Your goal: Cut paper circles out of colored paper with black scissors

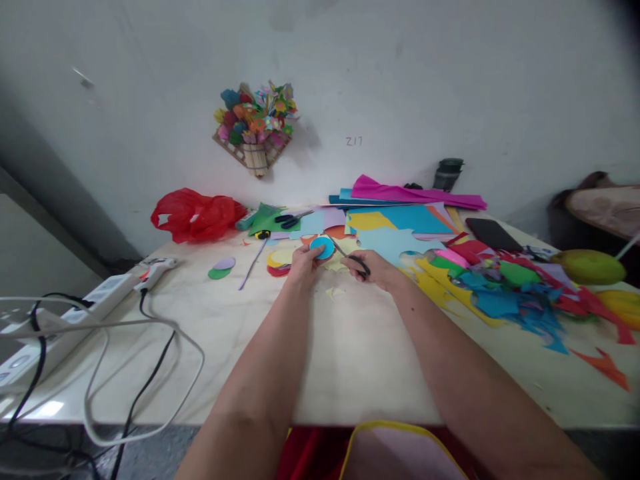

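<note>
My left hand (303,265) pinches a round blue paper disc (323,249), thumb on top, over the middle of the table. Behind the disc shows some pale yellow paper (336,262); whether the hand grips that too, I cannot tell. In my right hand (376,268) is a pair of scissors (361,265) with dark handles, the blades pointing at the disc's right edge. How far the blades are apart is too small to see. Yellow and red paper discs (279,271) lie just left of my left hand. Small pale yellow scraps (335,292) lie below the hands.
Coloured paper scraps (520,293) cover the right side, near a dark phone-like slab (493,235). Paper sheets (410,220) and a second pair of scissors (293,220) lie at the back. A red plastic bag (197,217), glue gun (156,270) and power strip (107,297) with cables are left.
</note>
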